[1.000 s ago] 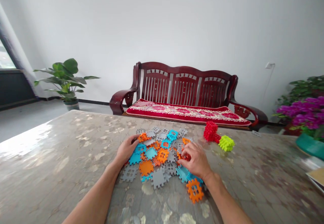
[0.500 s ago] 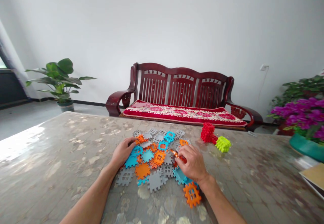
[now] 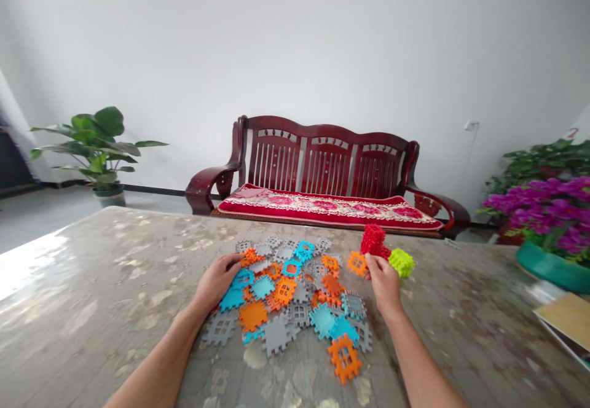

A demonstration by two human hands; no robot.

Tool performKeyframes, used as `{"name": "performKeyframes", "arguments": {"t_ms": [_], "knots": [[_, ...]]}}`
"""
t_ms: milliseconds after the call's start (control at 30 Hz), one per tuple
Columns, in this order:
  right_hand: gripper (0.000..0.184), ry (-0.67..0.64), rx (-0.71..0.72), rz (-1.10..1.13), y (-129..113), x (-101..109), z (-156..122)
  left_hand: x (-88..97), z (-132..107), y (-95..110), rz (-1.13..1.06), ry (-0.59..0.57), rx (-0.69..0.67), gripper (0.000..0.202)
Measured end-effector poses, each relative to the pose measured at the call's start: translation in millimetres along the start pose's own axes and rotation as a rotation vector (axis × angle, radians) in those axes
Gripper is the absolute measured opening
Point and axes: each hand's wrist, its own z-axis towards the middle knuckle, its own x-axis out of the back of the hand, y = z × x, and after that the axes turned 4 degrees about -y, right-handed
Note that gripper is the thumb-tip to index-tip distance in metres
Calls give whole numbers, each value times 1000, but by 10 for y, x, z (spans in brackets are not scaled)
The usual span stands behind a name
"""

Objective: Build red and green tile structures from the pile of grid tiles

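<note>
My right hand (image 3: 385,280) pinches an orange interlocking window panel (image 3: 357,263) between thumb and fingers, right of the pile and just in front of a red block shape (image 3: 373,240). My left hand (image 3: 219,282) rests at the pile's left edge, fingers loosely bent and apart. Its fingertips lie by an orange panel (image 3: 252,256), beside blue panels (image 3: 232,297). Between the hands spreads a pile of grey, blue and orange notched panels, among them a plain grey one (image 3: 277,333) and a blue one (image 3: 322,320). Another orange window panel (image 3: 345,359) lies at the near right.
A yellow-green spiky block (image 3: 402,263) stands right of the red one. Purple flowers in a teal pot (image 3: 550,266) and a tan board or book (image 3: 566,322) sit at the table's right. A wooden bench (image 3: 322,168) is beyond the table (image 3: 138,285).
My right hand has moved from over the pile to the right and slightly away, carrying the orange window panel. My left hand stays beside the same pieces. The view has shifted slightly.
</note>
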Motion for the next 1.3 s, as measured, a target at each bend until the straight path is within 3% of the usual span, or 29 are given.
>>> {"name": "performKeyframes", "arguments": {"t_ms": [167,300,467,600,667,833,1000,1133,1300], "knots": [[50,50,-37,-188,464,296,181,-6,9,-14,0,6,-17,40],[42,118,64,-493,672,349,177,-10,21,-37,-5,11,-24,39],[36,91,270,-791,627,206,77,-36,55,-125,-21,-6,-34,42],[28,22,313,-934,627,152,72,-48,68,-159,-43,-7,-34,42],[27,-22,319,-935,662,175,99,-45,66,-156,-40,-12,-29,42],[53,-24,280,-851,715,290,160,-20,44,-98,4,-4,-31,42],[37,69,222,-879,628,316,128,0,20,-37,18,2,-32,40],[46,122,180,-1036,570,266,98,-10,28,-63,29,-2,-40,40],[39,95,151,-1105,576,263,133,-24,43,-106,44,5,-42,40]]}}
